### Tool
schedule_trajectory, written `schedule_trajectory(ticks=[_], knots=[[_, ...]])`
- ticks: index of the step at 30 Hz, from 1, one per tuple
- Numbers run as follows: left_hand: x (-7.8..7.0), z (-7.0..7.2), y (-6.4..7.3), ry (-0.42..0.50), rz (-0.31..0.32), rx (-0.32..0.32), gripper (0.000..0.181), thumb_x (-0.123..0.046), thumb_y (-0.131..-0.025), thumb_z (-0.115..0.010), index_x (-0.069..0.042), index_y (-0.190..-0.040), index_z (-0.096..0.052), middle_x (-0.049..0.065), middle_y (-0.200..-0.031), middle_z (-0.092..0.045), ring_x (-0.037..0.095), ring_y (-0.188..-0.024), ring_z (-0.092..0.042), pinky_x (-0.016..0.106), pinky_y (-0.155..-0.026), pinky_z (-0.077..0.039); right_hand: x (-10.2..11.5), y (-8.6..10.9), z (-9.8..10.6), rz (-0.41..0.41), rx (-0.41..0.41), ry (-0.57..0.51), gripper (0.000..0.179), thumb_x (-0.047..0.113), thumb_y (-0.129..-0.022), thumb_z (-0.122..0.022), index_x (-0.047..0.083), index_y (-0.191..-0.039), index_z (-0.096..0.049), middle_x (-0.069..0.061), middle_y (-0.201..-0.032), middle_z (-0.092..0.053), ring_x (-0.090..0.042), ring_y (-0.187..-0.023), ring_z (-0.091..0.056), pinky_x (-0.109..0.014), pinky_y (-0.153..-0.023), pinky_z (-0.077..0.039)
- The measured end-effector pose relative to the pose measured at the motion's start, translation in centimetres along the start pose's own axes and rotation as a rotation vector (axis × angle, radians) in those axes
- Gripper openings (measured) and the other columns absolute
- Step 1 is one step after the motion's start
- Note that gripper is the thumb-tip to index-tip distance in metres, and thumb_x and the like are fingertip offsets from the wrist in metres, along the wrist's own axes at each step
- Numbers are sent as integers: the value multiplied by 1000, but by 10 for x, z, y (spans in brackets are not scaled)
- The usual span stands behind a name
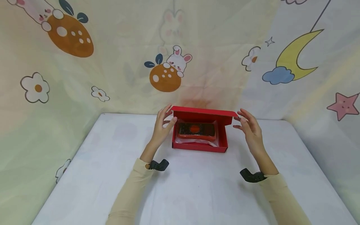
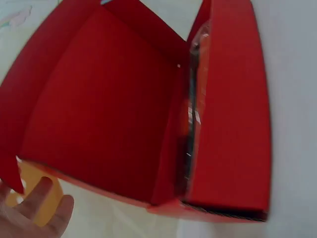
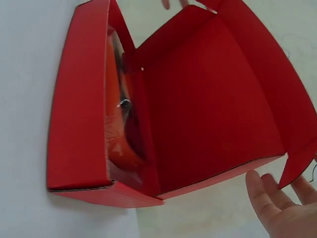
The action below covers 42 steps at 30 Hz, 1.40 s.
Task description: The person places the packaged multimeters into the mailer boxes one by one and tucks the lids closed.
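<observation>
A red cardboard box (image 1: pixel 199 148) stands on the table with its lid (image 1: pixel 203 111) raised and tilted. Inside, a dark and orange-red object (image 1: pixel 197 131) lies in clear plastic wrap; its exact kind cannot be told. By the lid's left corner is my left hand (image 1: pixel 163 123), its fingers spread and loosely bent. My right hand (image 1: pixel 251 129) is at the opposite corner, where the right wrist view shows its fingers around the lid's side flap (image 3: pixel 297 166) without a firm grip. The left wrist view shows the left fingers (image 2: pixel 59 215) beside the lid corner, partly cut off.
The box is near the back edge of the white table (image 1: pixel 194 187). A printed cloth backdrop (image 1: pixel 126 62) with rabbits, flowers and a moon rises behind and at both sides. Each wrist wears a black camera mount, one at the left (image 1: pixel 159 165) and one at the right (image 1: pixel 252 176).
</observation>
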<state>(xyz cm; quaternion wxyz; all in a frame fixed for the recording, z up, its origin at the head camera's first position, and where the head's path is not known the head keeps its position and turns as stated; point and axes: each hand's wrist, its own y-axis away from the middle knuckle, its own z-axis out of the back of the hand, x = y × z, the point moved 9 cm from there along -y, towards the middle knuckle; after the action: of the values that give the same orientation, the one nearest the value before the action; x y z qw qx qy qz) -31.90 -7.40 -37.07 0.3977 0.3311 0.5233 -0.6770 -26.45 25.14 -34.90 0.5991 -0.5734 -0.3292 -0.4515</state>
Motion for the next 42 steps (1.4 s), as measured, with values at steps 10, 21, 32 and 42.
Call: schedule_trajectory(ticks=[10,21,32,42], knots=[[-18,8,0,-121,-87,-65,32,-21,-102,-51,-9,-131,-59,3,-140,-55,20,-125,-51,44,-89,-46,34,4,-15,104,58,242,29,3,-99,-52,-9,-125,-57,-22,-134,-52,-2,-99,-53,-10,-73,-50],[-27,9,10,-150,-191,5,27,-16,-101,-52,-10,-126,-62,4,-129,-63,18,-113,-57,36,-90,-47,13,14,-5,86,99,328,30,9,-98,-56,3,-127,-63,-14,-132,-54,-6,-100,-50,-11,-69,-50],[-6,10,31,-144,-114,13,31,-10,-95,-63,-9,-125,-65,7,-133,-62,22,-116,-59,35,-90,-51,-3,27,-5,56,152,350,32,6,-98,-57,2,-129,-62,-17,-140,-52,0,-102,-51,-13,-69,-50],[-12,10,42,-270,-180,45,29,-16,-97,-61,-14,-125,-64,3,-125,-65,17,-107,-64,35,-92,-55,-6,38,-9,87,184,366,31,8,-99,-55,8,-128,-63,-13,-135,-56,3,-119,-47,-9,-86,-45]])
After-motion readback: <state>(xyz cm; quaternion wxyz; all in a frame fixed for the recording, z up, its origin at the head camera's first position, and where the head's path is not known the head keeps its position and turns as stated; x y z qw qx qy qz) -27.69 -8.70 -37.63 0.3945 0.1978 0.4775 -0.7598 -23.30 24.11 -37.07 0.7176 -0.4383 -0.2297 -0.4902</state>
